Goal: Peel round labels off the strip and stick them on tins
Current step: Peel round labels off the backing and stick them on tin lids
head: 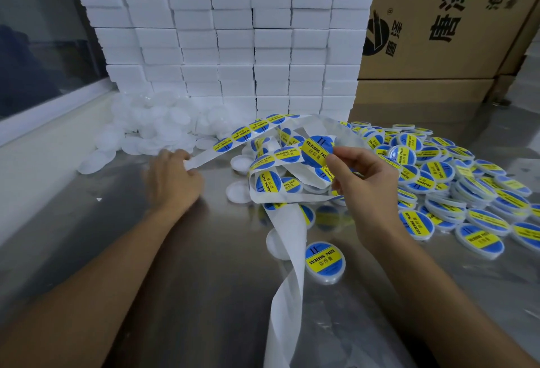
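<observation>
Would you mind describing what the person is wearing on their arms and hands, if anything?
Nothing shows on either arm. The left hand and the right hand are bare, with no gloves, rings, watch or wristband in view. Both forearms are uncovered right down to the bottom edge of the picture, so no sleeve shows.

Two bare forearms reached in from the bottom edge, one at each side. No sleeve, cuff or glove covered either arm as far as the view went. The left hand carried no ring, watch or band at the wrist, and its outline was slightly blurred. The right hand was likewise unadorned, with short, plain fingernails showing on the thumb and first finger.
</observation>
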